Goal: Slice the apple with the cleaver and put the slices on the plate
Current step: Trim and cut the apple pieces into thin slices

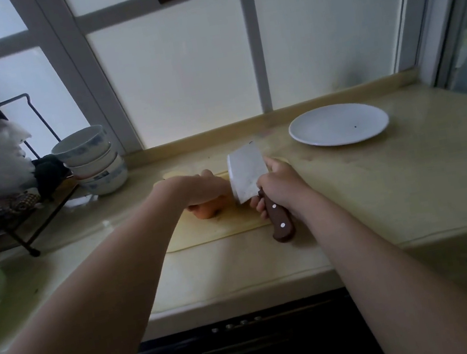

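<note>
The left hand (pixel 203 189) curls over the orange-red apple (pixel 207 211) on the pale cutting board (pixel 204 232). The right hand (pixel 279 183) grips the wooden-handled steel cleaver (pixel 245 171) just beside it. The white round plate (pixel 338 124) sits well apart.

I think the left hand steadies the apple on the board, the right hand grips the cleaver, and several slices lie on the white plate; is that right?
Not quite: the head view shows no slices on the white plate. The left hand does steady the apple on the board, and the right hand grips the cleaver.
</note>
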Available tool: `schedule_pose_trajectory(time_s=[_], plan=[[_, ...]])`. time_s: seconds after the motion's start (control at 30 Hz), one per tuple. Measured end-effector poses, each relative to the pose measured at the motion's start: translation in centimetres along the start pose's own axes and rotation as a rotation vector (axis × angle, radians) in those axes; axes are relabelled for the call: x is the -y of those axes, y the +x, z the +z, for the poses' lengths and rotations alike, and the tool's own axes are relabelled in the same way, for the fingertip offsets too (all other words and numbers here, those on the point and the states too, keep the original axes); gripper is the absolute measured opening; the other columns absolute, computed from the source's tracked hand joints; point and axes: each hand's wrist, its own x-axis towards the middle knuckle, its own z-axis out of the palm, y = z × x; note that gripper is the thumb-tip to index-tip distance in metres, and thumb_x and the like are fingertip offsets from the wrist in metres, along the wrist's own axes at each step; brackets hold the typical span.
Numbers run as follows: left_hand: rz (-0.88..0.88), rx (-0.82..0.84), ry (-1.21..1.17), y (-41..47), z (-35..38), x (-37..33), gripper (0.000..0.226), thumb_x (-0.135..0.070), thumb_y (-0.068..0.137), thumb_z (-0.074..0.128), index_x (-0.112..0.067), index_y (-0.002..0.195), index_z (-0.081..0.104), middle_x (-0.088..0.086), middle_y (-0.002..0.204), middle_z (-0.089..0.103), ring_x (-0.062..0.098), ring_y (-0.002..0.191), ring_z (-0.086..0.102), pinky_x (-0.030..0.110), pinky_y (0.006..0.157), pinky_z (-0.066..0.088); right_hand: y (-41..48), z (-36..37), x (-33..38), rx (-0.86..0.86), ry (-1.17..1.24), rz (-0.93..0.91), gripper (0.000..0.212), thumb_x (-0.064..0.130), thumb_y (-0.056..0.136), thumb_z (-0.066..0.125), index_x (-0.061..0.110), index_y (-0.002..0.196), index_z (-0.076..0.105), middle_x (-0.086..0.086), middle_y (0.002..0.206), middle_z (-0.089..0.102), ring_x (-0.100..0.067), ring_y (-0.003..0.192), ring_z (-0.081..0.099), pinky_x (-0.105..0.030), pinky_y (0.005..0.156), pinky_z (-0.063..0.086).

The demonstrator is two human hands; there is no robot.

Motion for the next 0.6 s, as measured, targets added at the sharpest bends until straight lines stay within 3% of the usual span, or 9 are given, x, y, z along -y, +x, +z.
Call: schedule_pose_trajectory(time_s=[0.13,0.23,0.37,0.47,0.6], plan=[[-0.003,-0.023,0.020,0.24,0.23,0.05,0.069,-0.043,0.068,0.063,-0.018,0.129,0.040,0.014,0.108,0.054,0.030,0.088,0.062,0.035,0.070,0.047,0.14,-0.05,0.03,0.004,0.023,0.012,0.068,-0.008,0.087,0.026,0.027,0.141,0.050,-0.018,0.072,0.062,-0.020,0.043,0.050,-0.029,0.043,0.048],[0.004,-0.025,0.002,0.29,0.23,0.28,0.067,-0.039,0.080,0.064,-0.019,0.138,0.036,0.011,0.116,0.050,0.029,0.097,0.058,0.036,0.074,0.049,0.04,-0.05,0.04,-0.005,0.021,-0.006,0.066,-0.008,0.088,0.027,0.023,0.140,0.052,-0.019,0.070,0.063,-0.018,0.040,0.050,-0.028,0.042,0.048],[0.033,-0.017,0.003,0.34,0.16,0.43,0.069,-0.049,0.087,0.058,-0.021,0.145,0.033,0.010,0.129,0.044,0.030,0.106,0.054,0.043,0.092,0.051,-0.09,-0.14,-0.02,-0.012,0.058,-0.006,0.066,-0.009,0.088,0.027,0.027,0.138,0.051,-0.020,0.071,0.064,-0.017,0.040,0.050,-0.027,0.042,0.049],[0.039,-0.028,0.022,0.54,0.37,0.36,0.070,-0.048,0.088,0.058,-0.021,0.147,0.032,0.010,0.134,0.041,0.032,0.111,0.051,0.042,0.088,0.050,0.01,-0.05,-0.07,-0.008,0.055,0.001,0.065,-0.008,0.087,0.027,0.021,0.139,0.052,-0.019,0.069,0.064,-0.018,0.040,0.050,-0.028,0.043,0.048],[0.032,-0.050,0.043,0.66,0.57,0.34,0.065,-0.045,0.087,0.054,-0.023,0.144,0.034,0.009,0.134,0.041,0.034,0.110,0.051,0.045,0.089,0.050,0.12,0.23,0.08,0.004,0.036,0.005,0.070,-0.008,0.089,0.027,0.033,0.143,0.047,-0.020,0.071,0.065,-0.018,0.040,0.052,-0.028,0.043,0.048]])
